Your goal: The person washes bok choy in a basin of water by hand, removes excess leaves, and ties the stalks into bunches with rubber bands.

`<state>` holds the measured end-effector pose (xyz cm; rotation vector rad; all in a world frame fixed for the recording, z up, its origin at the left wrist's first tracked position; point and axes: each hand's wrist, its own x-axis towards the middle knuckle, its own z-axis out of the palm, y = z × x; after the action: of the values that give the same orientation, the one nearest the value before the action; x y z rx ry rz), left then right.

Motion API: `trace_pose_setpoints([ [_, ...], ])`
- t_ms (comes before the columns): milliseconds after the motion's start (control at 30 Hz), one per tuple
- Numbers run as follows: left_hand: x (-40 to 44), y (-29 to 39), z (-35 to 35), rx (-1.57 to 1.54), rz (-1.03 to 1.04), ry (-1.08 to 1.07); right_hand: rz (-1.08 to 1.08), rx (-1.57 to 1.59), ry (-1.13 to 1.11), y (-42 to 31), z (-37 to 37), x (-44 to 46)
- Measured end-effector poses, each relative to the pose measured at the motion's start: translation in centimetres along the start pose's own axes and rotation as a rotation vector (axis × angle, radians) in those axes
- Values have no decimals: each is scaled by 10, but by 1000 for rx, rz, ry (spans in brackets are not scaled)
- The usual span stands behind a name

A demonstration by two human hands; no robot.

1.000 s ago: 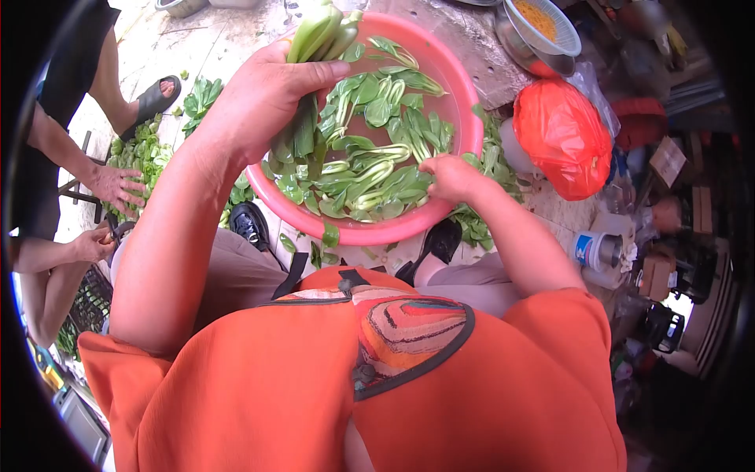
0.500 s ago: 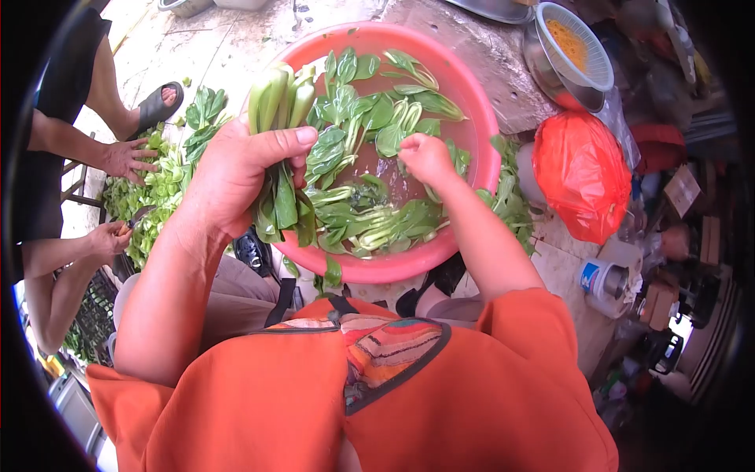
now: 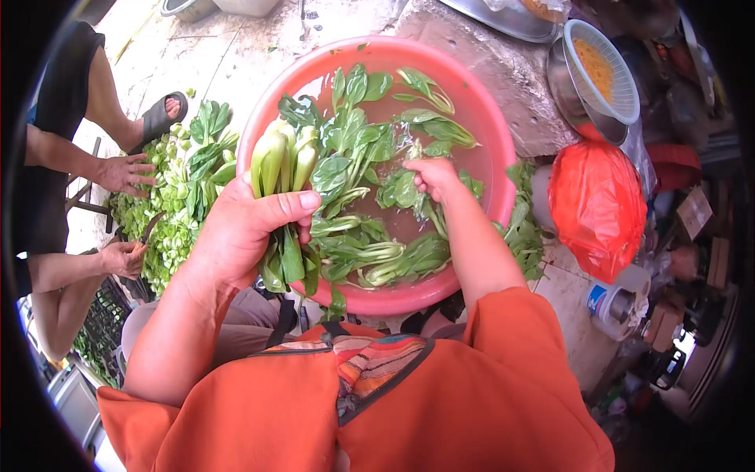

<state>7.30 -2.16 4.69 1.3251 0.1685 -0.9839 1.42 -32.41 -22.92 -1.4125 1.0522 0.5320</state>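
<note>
My left hand (image 3: pixel 252 228) is wrapped round a bunch of leafy greens (image 3: pixel 281 161), pale stems up and dark leaves hanging down, at the left rim of the pink basin (image 3: pixel 499 130). My right hand (image 3: pixel 432 177) is closed on a leafy green (image 3: pixel 401 189) over the middle of the basin. More loose greens (image 3: pixel 373 259) lie in the water around it, along the near side and at the top.
At the left a co-worker's hands (image 3: pixel 126 173) are over a pile of cut greens (image 3: pixel 169 220), one holding a knife. A red plastic bag (image 3: pixel 598 208), a strainer (image 3: pixel 631 94) with orange food and a white bucket (image 3: pixel 609 303) stand at the right.
My left hand has lowered the bunch from above the basin's far left to its left rim. My right hand has moved from the basin's right edge to its middle and closed on a green.
</note>
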Motion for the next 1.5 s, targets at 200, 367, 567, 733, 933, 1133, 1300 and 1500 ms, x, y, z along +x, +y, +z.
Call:
trace_pose_setpoints([
  [200, -4, -5, 8, 2, 47, 10, -398, -631, 211, 24, 9, -22],
  [367, -5, -16, 4, 85, 113, -42, -398, -518, 403, 15, 9, -56],
  [567, -3, -27, -8, 318, 249, 100, -401, -41, -216, -38, 9, -152],
  [733, -3, -32, -11, 383, 357, 94, -488, -72, -311, -68, 12, -230],
  [933, -20, -41, 6, 2, 261, -343, -492, -5, -383, -71, 39, -293],
  [1133, -35, -54, 12, -176, 218, -483, -555, 125, -364, -66, 68, -338],
  [1300, -46, -57, 19, -245, 168, -535, -613, 70, -180, -63, 82, -358],
  [1500, -52, -50, 21, -219, 84, -488, -609, -168, -188, -74, 57, -390],
])
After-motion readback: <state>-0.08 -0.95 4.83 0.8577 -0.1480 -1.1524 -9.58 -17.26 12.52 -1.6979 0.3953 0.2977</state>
